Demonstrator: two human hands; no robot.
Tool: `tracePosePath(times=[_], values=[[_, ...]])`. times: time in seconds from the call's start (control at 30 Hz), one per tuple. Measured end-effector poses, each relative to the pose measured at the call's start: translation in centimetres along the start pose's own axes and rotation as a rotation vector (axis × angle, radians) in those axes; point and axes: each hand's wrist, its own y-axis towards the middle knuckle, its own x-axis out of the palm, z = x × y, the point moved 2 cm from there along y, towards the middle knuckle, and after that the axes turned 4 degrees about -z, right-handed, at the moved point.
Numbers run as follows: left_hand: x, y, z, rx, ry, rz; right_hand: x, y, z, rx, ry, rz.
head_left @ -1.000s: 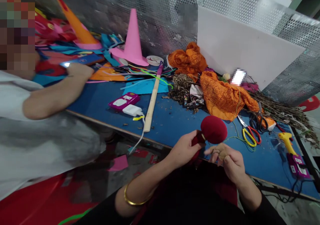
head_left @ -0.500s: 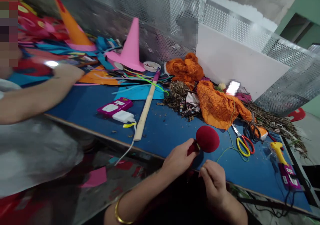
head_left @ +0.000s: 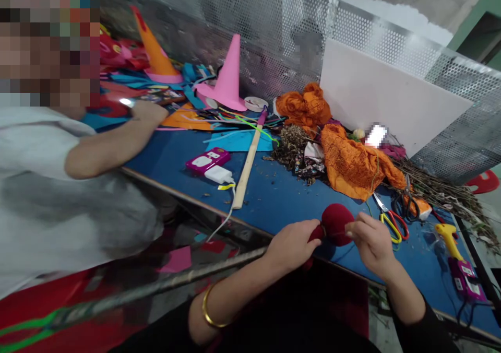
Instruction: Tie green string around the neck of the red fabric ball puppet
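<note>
In the head view, from my distant seat, I see the left hand (head_left: pixel 291 246) closed around the red neck (head_left: pixel 317 233) of the red ball (head_left: pixel 336 221), near the front edge of the surface (head_left: pixel 279 193). The right hand (head_left: pixel 373 246) bunches its fingertips at the ball's right side; I cannot tell whether they pinch anything. If the left grip loosens, I think the ball may twist or fall. A careless right sweep could knock the scissors (head_left: pixel 386 213).
</note>
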Motion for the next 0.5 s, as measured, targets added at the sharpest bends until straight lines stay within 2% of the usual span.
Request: tracePosePath(times=[0.13,0.27,0.4,0.5], values=[[-0.1,-0.5,0.8,0.094,0.066,-0.087,0.2,3.1,1.6,0.044,0.091,-0.053],[-0.2,-1.2,1.0,0.135,0.108,-0.143,1.5,4.8,4.7,0.093,0.240,-0.111],[-0.8,-2.0,1.4,0.200,-0.021,-0.175,4.0,4.5,8.0,0.188,0.303,-0.200],[-1.8,-2.2,1.4,0.181,-0.173,-0.156,6.1,3.3,9.0,0.242,0.281,-0.202]])
